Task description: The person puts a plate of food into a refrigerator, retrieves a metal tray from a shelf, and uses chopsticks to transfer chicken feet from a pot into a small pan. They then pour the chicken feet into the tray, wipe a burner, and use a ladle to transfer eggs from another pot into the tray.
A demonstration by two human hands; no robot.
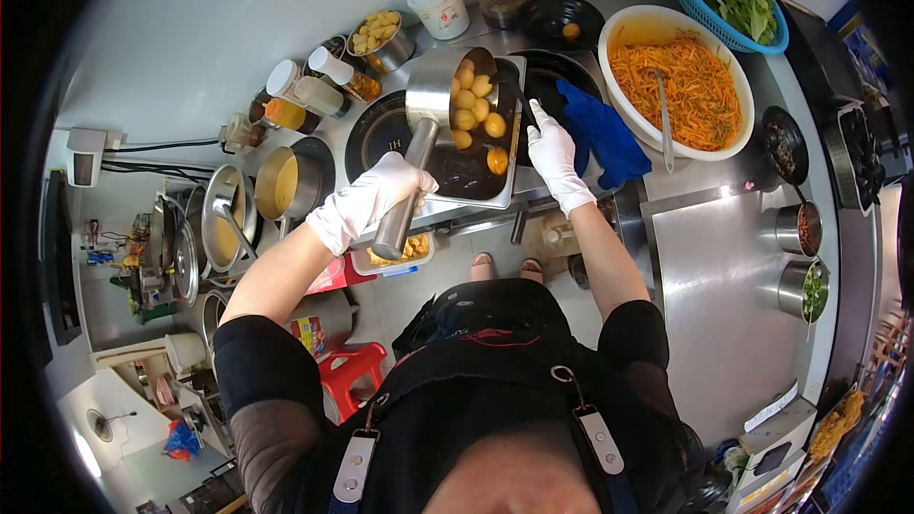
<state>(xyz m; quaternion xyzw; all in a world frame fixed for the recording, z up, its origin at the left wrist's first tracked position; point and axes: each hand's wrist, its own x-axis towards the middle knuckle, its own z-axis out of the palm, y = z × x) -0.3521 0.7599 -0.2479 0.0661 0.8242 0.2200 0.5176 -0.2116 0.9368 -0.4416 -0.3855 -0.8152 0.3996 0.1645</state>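
Note:
My left hand [386,192], in a white glove, is wrapped round the thick handle of a steel saucepan [428,90]. The saucepan is tipped on its side, its mouth facing right. Brown round eggs [466,100] sit at its mouth, and a few lie lower down over a rectangular metal tray [505,198] with dark liquid in it. My right hand [554,157], also gloved, is closed on the black handle of a ladle [483,59], whose bowl is by the saucepan's mouth. A blue cloth [602,133] lies just right of that hand.
A white basin [745,105] of shredded carrot with a spoon stands at right, and a blue basket [703,9] of greens behind it. Bottles [290,114] and a pot of yellow pieces [378,33] line the wall. Pots of yellow liquid [286,181] stand left.

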